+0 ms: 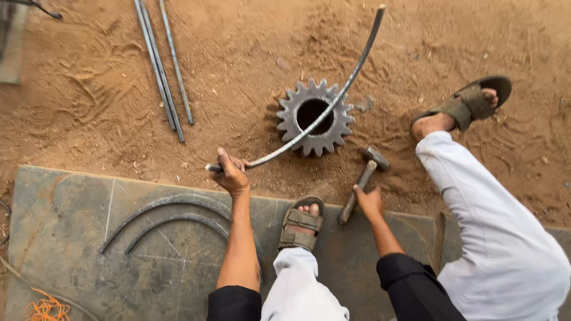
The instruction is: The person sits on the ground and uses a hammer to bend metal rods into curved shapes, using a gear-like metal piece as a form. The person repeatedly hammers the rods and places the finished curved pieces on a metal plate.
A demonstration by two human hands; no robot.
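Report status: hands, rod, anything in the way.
Left hand shut on curved rod, which lies across the gear. Right hand on hammer handle. Nothing blocking.

The ground (238, 53) is reddish-brown sand. The gear (291, 110), rod (351, 80), hammer (363, 175) and 3 straight bars (163, 65) are dull grey. The plate (65, 238) is grey-green with rust patches and white chalk lines. Trousers (499, 238) are white, sleeves (410, 285) black, sandals (300, 229) olive. Orange cord (47, 309) lies at the corner.
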